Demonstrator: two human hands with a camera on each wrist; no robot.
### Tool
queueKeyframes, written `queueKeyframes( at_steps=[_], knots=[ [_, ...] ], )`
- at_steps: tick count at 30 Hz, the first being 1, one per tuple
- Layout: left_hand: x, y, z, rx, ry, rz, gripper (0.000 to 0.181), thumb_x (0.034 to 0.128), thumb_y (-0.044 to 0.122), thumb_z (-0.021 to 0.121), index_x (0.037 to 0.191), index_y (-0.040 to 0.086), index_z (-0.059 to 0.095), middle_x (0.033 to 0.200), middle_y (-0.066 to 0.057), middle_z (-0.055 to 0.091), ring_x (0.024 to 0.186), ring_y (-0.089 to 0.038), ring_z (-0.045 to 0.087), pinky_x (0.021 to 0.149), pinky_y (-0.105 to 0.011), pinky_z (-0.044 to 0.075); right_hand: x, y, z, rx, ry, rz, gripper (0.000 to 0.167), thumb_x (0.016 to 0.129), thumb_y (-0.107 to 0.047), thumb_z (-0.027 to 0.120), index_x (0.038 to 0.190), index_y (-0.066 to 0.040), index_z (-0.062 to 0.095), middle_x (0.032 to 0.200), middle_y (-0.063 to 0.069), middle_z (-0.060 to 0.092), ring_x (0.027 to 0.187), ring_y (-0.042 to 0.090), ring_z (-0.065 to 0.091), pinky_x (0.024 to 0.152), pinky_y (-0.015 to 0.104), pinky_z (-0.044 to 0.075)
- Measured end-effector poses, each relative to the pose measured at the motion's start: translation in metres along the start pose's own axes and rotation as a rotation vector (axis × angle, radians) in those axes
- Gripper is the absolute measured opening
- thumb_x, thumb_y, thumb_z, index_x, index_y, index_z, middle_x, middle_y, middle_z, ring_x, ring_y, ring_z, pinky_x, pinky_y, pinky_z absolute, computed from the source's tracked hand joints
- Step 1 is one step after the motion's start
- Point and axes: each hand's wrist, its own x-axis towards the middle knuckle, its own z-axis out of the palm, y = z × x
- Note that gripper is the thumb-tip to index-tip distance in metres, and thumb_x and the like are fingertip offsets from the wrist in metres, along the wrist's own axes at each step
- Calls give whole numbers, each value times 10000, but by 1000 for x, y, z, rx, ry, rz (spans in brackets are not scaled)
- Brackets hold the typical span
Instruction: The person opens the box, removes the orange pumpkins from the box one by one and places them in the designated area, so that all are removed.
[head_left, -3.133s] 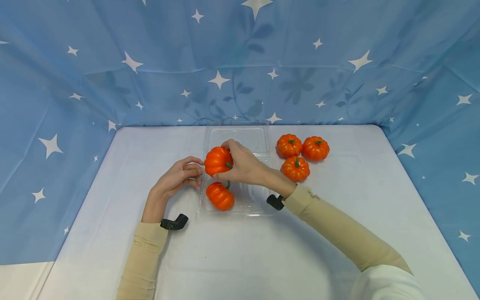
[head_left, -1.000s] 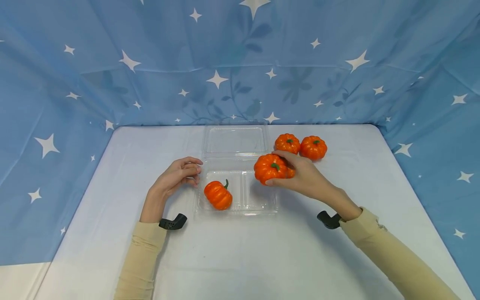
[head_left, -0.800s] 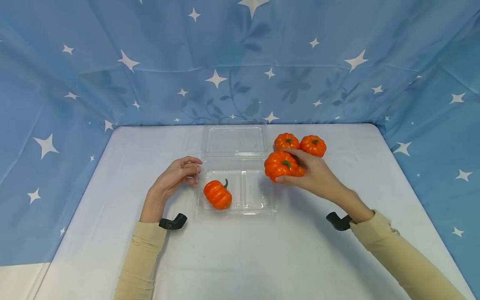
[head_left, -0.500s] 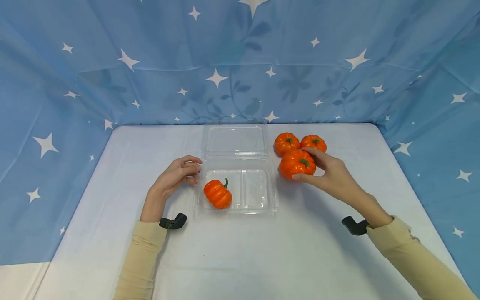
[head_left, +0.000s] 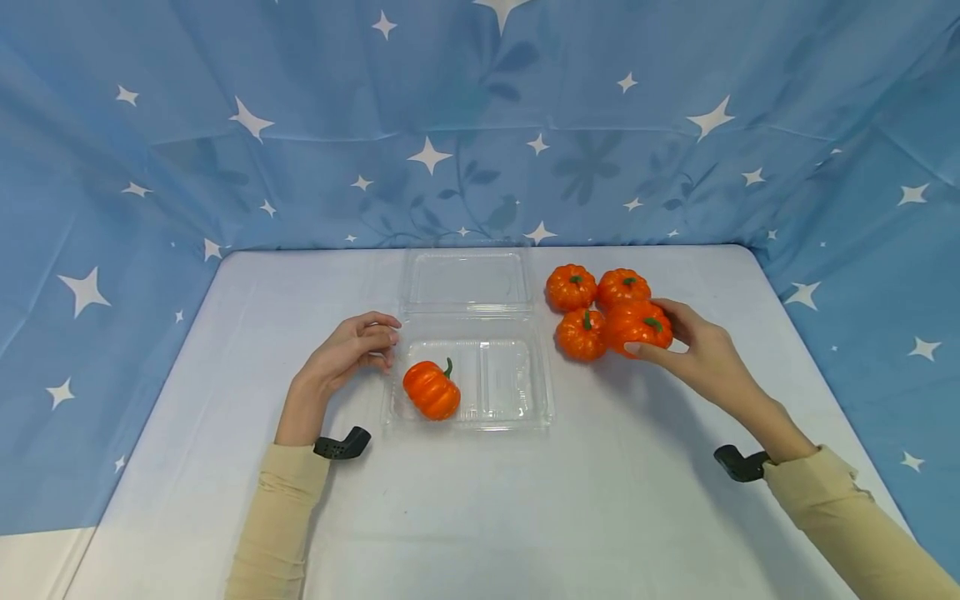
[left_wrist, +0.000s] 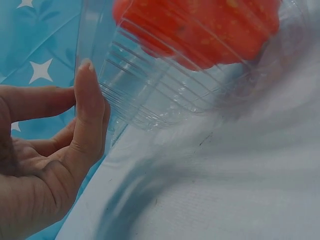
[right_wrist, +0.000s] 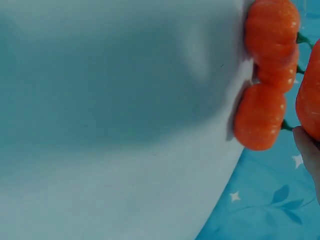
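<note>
My right hand (head_left: 708, 357) grips an orange pumpkin (head_left: 632, 328) with a green stem between thumb and fingers. It is raised off the table; the right wrist view shows the held pumpkin (right_wrist: 311, 95) apart from three pumpkins standing together. Those are a back-left pumpkin (head_left: 571, 288), a back-right pumpkin (head_left: 623, 287) and a front pumpkin (head_left: 581, 335). My left hand (head_left: 341, 354) pinches the left rim of a clear plastic clamshell container (head_left: 517, 379), fingers bent. In the container's left compartment a pumpkin (head_left: 432, 391) lies tilted on its side.
The container's clear lid (head_left: 467, 279) lies folded back flat behind its base. A white cloth covers the table (head_left: 480, 517). A blue curtain with white stars (head_left: 330, 125) hangs along the back and sides.
The right hand has lifted one pumpkin out of the container's back left and carried it rightward, over beside the three loose pumpkins. The left hand has stayed at the container's rim.
</note>
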Motion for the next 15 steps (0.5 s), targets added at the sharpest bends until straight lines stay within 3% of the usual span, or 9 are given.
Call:
queueKeyframes(
  at_steps=[15],
  knots=[
    [1,0,1,-7,-16,-5,438,1029,54,582,1387,-132,413,806,-45,609,655,-162,609,608,-280,599,13,40,10,23,-58,122,855,951,-429,733,1518,68,329,1527,319,418,1384,537,438,1081,650,436]
  ],
)
